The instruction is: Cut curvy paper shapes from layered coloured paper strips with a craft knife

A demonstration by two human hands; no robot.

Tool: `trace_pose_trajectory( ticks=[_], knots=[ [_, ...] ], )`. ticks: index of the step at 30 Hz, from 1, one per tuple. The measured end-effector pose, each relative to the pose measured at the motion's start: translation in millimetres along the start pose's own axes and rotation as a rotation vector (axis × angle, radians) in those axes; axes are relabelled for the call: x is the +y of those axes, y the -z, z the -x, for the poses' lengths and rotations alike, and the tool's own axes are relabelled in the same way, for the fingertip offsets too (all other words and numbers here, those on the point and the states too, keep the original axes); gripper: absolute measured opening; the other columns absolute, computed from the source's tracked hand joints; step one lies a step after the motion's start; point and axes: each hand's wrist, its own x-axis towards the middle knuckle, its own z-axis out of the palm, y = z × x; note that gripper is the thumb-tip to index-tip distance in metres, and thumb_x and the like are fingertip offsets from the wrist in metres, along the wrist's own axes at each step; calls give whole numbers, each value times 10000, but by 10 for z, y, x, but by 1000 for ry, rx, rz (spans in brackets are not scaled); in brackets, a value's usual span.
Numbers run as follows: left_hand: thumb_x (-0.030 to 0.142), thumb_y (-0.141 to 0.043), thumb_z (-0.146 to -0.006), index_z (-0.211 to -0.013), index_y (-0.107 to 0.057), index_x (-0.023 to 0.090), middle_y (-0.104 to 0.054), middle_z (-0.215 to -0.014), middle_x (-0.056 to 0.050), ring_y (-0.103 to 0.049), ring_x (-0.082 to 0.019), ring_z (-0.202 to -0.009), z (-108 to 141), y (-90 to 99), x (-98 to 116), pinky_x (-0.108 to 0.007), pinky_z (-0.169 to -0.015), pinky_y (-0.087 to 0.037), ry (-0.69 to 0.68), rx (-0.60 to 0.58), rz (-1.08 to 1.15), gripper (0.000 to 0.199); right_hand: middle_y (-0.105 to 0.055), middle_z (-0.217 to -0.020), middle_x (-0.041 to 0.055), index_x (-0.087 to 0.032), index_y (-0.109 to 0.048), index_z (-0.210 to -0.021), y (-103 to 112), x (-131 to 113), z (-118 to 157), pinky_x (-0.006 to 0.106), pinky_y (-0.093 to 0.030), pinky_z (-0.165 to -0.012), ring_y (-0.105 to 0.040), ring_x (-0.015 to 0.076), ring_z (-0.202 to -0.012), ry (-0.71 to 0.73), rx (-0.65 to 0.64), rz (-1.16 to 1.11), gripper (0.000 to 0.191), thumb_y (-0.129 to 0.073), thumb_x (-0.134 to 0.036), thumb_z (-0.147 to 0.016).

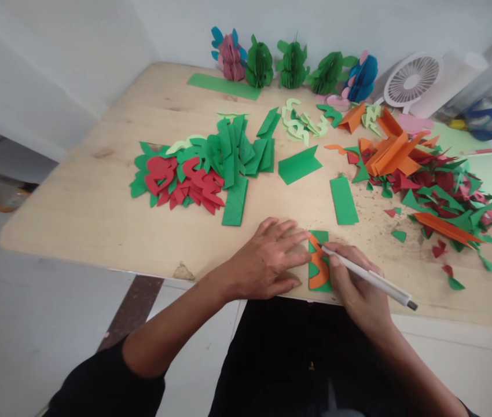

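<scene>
My right hand (356,284) grips a white pen (376,281), its tip at the edge of a curvy orange paper cutout (319,272). That cutout lies on a green paper rectangle (324,236) near the table's front edge. Flat on the table to the left, my left hand (274,260) has its fingers stretched out, the fingertips reaching the left side of the green paper and the cutout. Just beyond the hands lie another green paper strip (344,201) and a folded green piece (300,165).
Red cutouts (200,185) and green folded papers (232,147) are piled at left. Coloured scraps (450,197) heap up at right. Several paper figures, one green (293,63), stand along the wall beside a white fan (413,80). The wooden table (85,226) ends close to my body.
</scene>
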Motion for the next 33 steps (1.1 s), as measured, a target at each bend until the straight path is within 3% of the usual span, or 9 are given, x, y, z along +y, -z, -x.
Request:
trace_pose_trajectory(
  ticks=[8,33],
  knots=[
    [434,-559,-895,-1250,-587,260,-440,-1501,-88,-337,-369,-1373,6,9,6,-587,-1110,-210,0,7,-5,396,-746,-888,23,-255,-665,-951,-117,41,-111,366,-528,-753,-690,203,-810,-83,37,-71,124,-561,-315,-918],
    [431,-557,-896,-1247,-592,266,-444,-1497,-80,-327,-362,-1379,4,8,10,-579,-1114,-216,6,10,0,389,-749,-889,40,-245,-668,-908,-127,-18,-152,371,-519,-760,-696,204,-820,6,49,47,141,-533,-279,-926]
  ],
)
